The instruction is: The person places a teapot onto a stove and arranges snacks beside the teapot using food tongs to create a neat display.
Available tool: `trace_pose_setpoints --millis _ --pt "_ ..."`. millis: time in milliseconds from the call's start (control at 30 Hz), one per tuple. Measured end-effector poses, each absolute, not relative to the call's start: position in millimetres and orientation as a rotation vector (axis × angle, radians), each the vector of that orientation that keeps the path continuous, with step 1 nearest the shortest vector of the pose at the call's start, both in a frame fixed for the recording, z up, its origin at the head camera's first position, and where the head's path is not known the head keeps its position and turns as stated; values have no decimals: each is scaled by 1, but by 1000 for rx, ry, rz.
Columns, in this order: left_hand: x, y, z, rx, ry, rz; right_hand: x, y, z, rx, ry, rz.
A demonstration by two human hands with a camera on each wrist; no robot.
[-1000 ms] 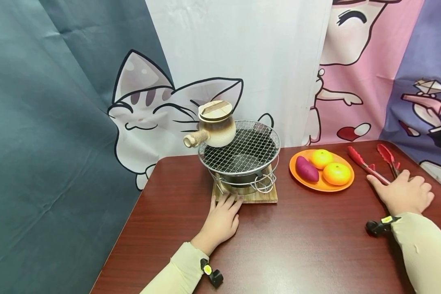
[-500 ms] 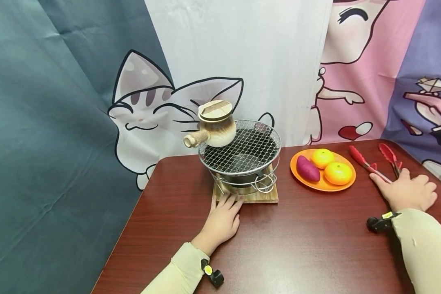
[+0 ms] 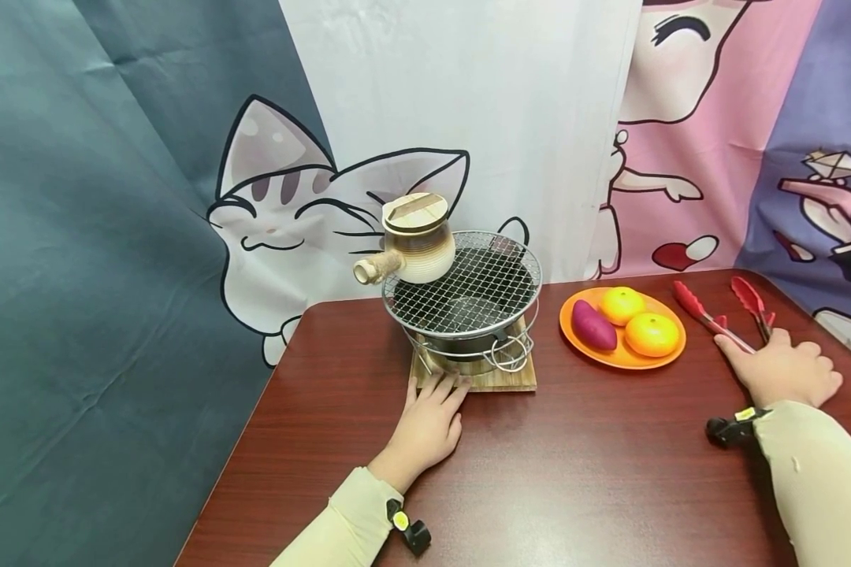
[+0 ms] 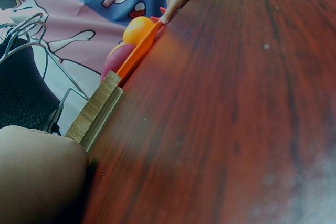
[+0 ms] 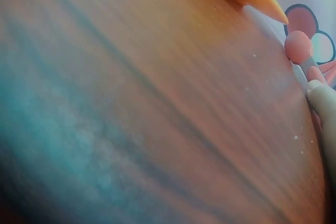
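My left hand [image 3: 429, 421] lies palm down, its spread fingertips touching the front edge of a wooden board [image 3: 499, 383] under a round tabletop grill [image 3: 468, 291]. In the left wrist view, part of that hand [image 4: 39, 169] shows against the board [image 4: 94, 111]. At the right, my right hand [image 3: 787, 370] grips the handle end of red-tipped tongs [image 3: 696, 305], which lie spread on the table; the palm hides their rear part. The right wrist view shows the thumb [image 5: 321, 98] against one arm of the tongs [image 5: 299, 48].
A side-handled pot [image 3: 425, 256] with a wooden lid sits on the grill's left side. Between the grill and tongs stands an orange plate [image 3: 627, 363] bearing a purple sweet potato [image 3: 592, 326] and two mandarins [image 3: 650, 335]. A printed curtain [image 3: 539, 118] hangs behind the table [image 3: 574, 465].
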State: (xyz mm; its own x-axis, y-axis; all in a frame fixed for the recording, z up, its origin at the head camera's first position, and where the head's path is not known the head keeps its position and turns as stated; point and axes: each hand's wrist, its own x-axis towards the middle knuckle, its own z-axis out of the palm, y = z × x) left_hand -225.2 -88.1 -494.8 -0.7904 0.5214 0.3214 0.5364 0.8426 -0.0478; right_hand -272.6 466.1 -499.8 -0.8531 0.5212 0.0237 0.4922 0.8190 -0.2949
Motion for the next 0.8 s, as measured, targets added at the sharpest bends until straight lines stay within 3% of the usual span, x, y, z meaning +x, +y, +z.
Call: trace_pose_setpoints --millis 800 --pt "-224 -88 -494 -799 -2673 -81 -262 456 -494 -712 -2740 550"
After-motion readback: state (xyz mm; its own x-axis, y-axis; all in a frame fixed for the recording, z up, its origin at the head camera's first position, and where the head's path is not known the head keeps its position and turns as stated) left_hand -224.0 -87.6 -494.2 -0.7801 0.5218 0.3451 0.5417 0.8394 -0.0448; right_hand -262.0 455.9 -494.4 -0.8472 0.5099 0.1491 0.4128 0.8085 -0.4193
